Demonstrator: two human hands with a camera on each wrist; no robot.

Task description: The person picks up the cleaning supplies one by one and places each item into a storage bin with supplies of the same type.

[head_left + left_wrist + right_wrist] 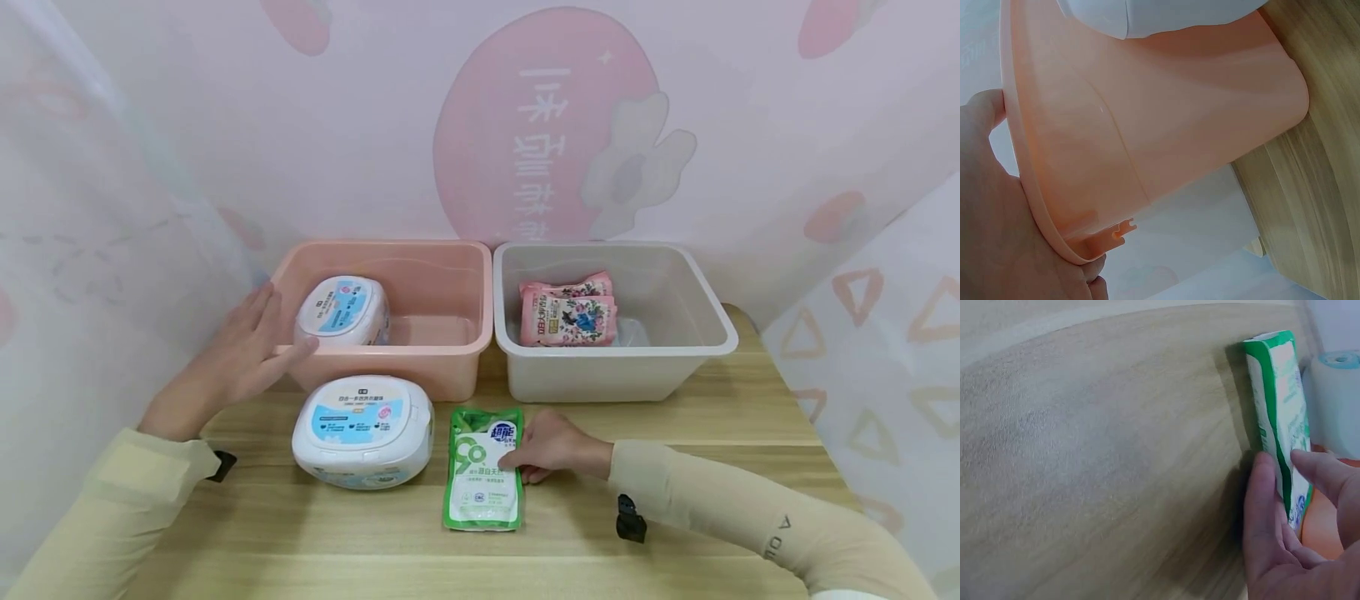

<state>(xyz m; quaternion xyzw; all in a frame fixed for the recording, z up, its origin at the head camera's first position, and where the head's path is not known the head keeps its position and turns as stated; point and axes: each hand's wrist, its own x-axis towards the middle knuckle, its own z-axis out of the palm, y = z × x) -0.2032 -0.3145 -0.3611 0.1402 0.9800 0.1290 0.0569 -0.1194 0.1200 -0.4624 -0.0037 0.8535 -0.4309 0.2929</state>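
Observation:
My right hand (551, 450) pinches the right edge of a flat green-and-white packet (483, 504) on the table, thumb on its printed face and fingers along its side. The right wrist view shows the packet (1282, 394) edge-on, with the thumb and fingers (1261, 494) on either side. At the front left corner of a pink bin (420, 362), my left hand (240, 346) rests on the rim, fingers stretched out. In the left wrist view its thumb (988, 109) touches the rim. A white lidded tub (363, 429) with a blue label stands before this bin.
Inside the pink bin sits a similar white tub (341, 308). A light grey bin (600, 375) stands beside it on the right, holding pink floral packets (570, 317). Behind both bins hangs a pale printed backdrop (360, 142). The wooden table (675, 533) extends toward me.

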